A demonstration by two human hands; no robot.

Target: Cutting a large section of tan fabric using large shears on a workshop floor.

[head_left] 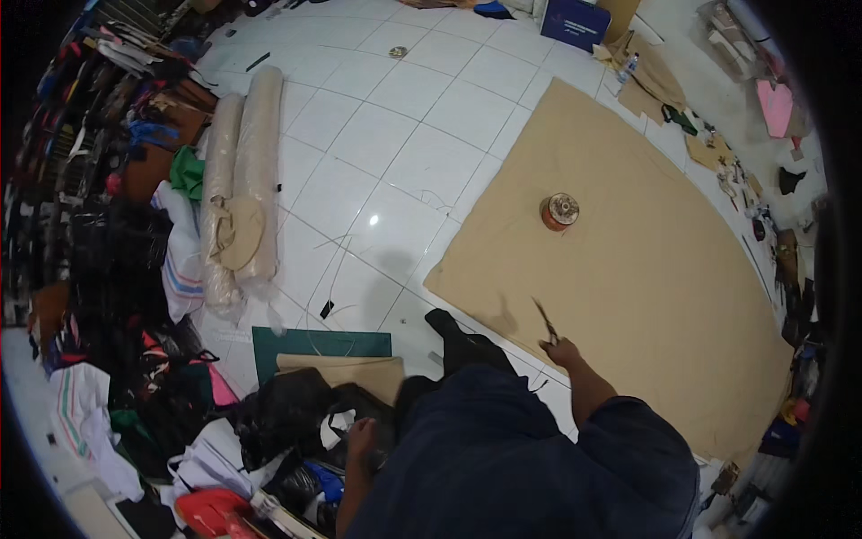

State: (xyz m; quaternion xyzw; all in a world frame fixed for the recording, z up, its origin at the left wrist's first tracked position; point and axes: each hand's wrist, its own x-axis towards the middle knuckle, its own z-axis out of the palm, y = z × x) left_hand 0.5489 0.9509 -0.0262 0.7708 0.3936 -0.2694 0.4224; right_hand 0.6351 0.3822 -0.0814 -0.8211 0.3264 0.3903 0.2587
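"What takes up the most room?"

"The white tiled floor [386,117]. Next comes the tan cloth [664,278], spread flat over its right side, one corner pointing toward the far edge and another out to the left."

"And on the floor's left side?"

"Two long rolls [258,153] in clear wrap, lying side by side. Nearer the person there's a green sheet [337,342], partly covered by a folded tan piece [350,370], and a black bag [283,409] just beside that. A blue box [575,24] stands at the floor's far edge."

"Anything on the cloth?"

"A round reel [560,212], set in from the left edge, between the far corner and the near edge."

"What about the hands?"

"The left hand [362,436] is down by the black bag; I can't tell whether its fingers hold anything. The right hand [561,351] is closed around the scissors [547,322], over the cloth's near edge, blades pointing away from the person."
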